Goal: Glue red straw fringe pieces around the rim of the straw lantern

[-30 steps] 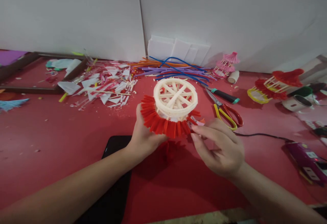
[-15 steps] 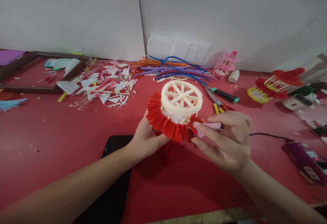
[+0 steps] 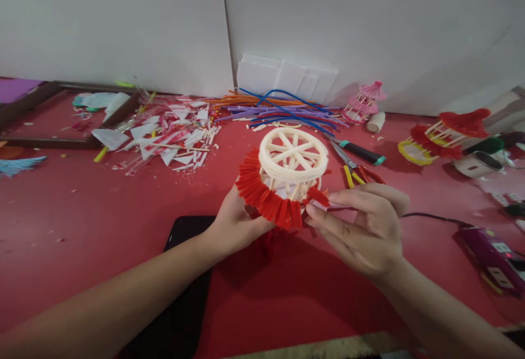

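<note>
Table [image 3: 102, 228] lies below left hand [image 3: 232, 219], fingers clamped on model [image 3: 293, 173], presumably steadying it; right hand [image 3: 365, 230] touches fringe [image 3: 279, 210], finger closure unclear.

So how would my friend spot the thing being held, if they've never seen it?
Find the big red table; over its middle, the left hand holds the cream-and-red model. The right hand is at its red fringe. Unlike the pink tower and red-and-yellow model farther right, it's topped by a cream spoked wheel.
</note>
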Tool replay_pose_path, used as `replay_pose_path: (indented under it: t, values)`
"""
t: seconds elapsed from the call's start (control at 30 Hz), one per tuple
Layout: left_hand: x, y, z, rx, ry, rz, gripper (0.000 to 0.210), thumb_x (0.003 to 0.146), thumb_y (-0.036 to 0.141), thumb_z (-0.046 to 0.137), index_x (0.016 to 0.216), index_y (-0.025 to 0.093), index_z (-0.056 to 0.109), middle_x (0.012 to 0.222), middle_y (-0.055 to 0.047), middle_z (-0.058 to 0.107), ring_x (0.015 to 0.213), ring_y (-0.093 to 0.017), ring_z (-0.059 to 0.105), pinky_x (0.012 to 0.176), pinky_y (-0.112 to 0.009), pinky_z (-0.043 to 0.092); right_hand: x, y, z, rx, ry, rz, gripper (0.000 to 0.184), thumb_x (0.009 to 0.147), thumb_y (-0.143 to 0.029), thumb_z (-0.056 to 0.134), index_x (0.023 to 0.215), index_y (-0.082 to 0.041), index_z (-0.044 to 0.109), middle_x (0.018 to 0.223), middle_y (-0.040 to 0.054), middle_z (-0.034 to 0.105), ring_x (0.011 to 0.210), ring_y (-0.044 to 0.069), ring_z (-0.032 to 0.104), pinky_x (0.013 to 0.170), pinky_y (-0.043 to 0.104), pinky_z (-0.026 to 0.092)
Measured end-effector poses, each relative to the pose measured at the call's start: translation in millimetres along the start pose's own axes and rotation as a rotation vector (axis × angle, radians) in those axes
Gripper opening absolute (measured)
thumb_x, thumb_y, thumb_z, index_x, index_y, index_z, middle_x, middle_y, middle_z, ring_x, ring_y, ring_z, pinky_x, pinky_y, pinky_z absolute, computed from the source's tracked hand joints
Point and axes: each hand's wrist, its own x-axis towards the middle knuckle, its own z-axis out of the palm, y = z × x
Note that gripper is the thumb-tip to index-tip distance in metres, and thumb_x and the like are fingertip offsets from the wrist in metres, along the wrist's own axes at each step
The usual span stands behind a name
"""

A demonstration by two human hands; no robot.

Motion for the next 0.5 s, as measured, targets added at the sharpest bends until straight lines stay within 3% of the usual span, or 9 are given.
replay_pose_path:
  t: [0.5]
  values:
    - [2.8,7.9,3.6,-0.029,0.003,-0.004,0.033,0.072,0.018,0.076,0.104,0.023,0.068,0.13,-0.009,0.064,0.125,-0.033,0.056,0.106,-0.052,0.045,-7.5,-2.1,5.3,-0.036,0.055,0.041,0.028,0.065,-0.016,0.083,0.086,-0.032,0.074,0.091,0.0006,0.059,0.091,0.018,0.048,0.072,0.029,0.046]
